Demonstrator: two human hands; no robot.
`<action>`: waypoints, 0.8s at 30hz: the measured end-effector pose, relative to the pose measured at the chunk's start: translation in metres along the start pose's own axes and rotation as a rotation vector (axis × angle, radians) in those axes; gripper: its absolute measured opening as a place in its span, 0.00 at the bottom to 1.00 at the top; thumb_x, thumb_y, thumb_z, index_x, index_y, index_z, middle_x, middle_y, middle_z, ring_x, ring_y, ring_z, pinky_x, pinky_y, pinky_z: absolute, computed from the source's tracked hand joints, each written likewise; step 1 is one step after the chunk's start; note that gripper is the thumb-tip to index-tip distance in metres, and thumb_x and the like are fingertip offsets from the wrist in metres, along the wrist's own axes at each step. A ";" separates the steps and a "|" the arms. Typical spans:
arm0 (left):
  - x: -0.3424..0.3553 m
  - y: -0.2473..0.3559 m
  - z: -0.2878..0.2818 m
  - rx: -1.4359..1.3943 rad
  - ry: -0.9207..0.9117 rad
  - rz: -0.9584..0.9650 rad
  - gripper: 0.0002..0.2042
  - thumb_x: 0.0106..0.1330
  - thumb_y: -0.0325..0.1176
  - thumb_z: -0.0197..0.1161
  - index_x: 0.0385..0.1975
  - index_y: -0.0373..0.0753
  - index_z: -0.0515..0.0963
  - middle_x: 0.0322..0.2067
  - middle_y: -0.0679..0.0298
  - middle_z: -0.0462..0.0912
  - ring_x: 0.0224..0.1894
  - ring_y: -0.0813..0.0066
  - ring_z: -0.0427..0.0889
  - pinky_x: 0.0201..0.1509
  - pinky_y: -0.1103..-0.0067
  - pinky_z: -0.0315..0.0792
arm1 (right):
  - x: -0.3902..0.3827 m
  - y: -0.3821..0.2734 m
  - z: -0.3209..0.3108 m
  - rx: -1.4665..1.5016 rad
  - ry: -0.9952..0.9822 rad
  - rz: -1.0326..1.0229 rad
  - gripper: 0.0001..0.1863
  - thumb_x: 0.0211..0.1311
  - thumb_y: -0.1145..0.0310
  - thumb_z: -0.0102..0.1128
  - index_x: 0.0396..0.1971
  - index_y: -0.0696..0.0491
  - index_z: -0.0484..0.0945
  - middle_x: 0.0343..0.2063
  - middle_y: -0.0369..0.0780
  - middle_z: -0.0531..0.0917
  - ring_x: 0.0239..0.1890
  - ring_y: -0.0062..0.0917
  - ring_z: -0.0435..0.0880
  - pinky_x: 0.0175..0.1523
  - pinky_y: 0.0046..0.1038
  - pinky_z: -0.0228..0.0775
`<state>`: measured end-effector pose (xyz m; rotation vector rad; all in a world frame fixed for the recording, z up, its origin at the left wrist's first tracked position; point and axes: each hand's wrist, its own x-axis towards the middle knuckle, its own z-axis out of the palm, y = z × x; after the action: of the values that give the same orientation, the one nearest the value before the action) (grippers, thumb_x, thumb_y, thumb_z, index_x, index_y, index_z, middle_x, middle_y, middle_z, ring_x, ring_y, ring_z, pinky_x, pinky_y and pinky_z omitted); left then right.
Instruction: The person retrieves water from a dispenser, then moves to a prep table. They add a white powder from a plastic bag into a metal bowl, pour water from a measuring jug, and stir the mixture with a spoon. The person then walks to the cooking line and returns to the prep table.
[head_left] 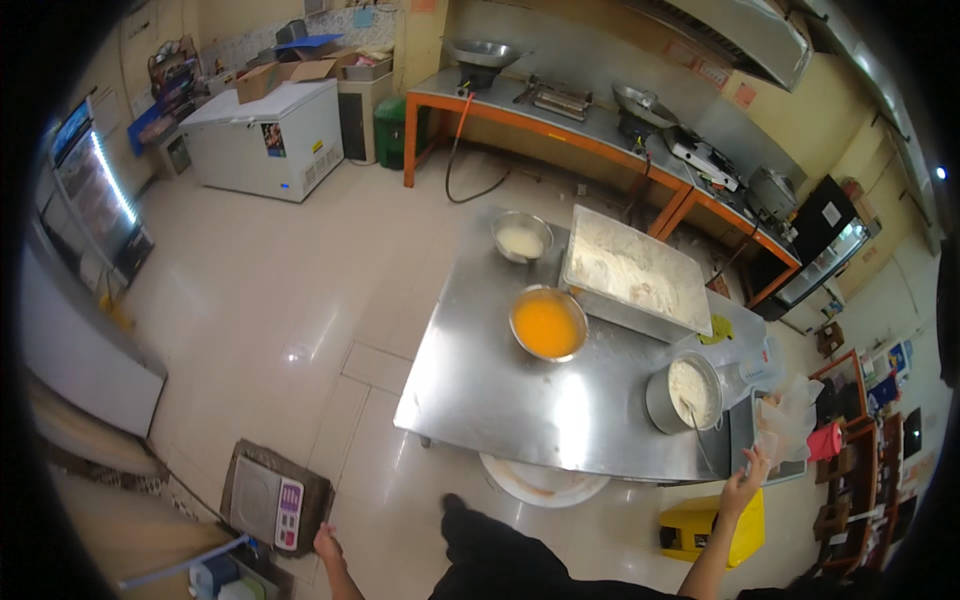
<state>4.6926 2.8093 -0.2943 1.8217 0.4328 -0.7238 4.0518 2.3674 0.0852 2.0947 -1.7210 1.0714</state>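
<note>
My right hand (741, 484) is raised by the near right corner of the steel table (470, 400), fingers apart and nothing visible in it. Close to it are a grey tray (792, 470) and a clear plastic bag (790, 415). A pot (662, 402) of pale flour-like stuff with a spoon stands just beyond. Low on the left, my left hand (328, 543) hangs loosely curled beside a weighing scale (262, 505), apart from it. Farther along the table are a bowl of orange liquid (549, 322), a bowl of whitish liquid (521, 239) and a metal pan (640, 312) of flour.
A yellow bin (690, 530) stands under the table's right corner, and a white round basin (545, 482) sits below its near edge. Orange-framed counters (560, 118) with woks and burners line the back wall. A chest freezer (265, 140) and a green bin (390, 130) are far left.
</note>
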 end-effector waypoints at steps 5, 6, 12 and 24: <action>0.063 0.197 0.150 -0.157 -0.526 0.180 0.26 0.71 0.46 0.57 0.66 0.49 0.63 0.63 0.56 0.67 0.67 0.63 0.64 0.67 0.61 0.59 | 0.025 -0.194 0.107 0.542 0.074 0.050 0.13 0.49 0.83 0.44 0.32 0.59 0.77 0.35 0.43 0.80 0.40 0.30 0.78 0.48 0.28 0.70; 0.067 0.243 0.183 -0.212 -0.661 0.206 0.28 0.71 0.48 0.57 0.68 0.49 0.61 0.68 0.55 0.61 0.72 0.61 0.57 0.71 0.58 0.52 | 0.028 -0.250 0.157 0.786 0.066 -0.026 0.12 0.48 0.80 0.45 0.31 0.60 0.78 0.33 0.44 0.80 0.39 0.31 0.79 0.47 0.27 0.70; 0.025 0.416 0.303 -0.846 -1.254 -0.042 0.31 0.74 0.57 0.44 0.69 0.43 0.59 0.68 0.57 0.63 0.72 0.58 0.57 0.73 0.57 0.49 | 0.010 -0.611 0.374 1.218 -0.721 -0.629 0.19 0.62 0.60 0.56 0.48 0.53 0.80 0.57 0.44 0.77 0.65 0.39 0.68 0.72 0.46 0.51; 0.146 0.645 0.419 -0.397 -1.664 0.122 0.27 0.74 0.54 0.42 0.62 0.41 0.68 0.62 0.55 0.70 0.64 0.57 0.68 0.70 0.58 0.57 | 0.122 -0.657 0.617 1.501 -0.544 1.021 0.27 0.74 0.45 0.40 0.57 0.50 0.75 0.57 0.36 0.77 0.59 0.27 0.73 0.64 0.34 0.62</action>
<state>5.0793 2.1813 -0.0314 0.4425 -0.6013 -1.5994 4.9022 2.0991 -0.0961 2.0482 -2.8741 3.0482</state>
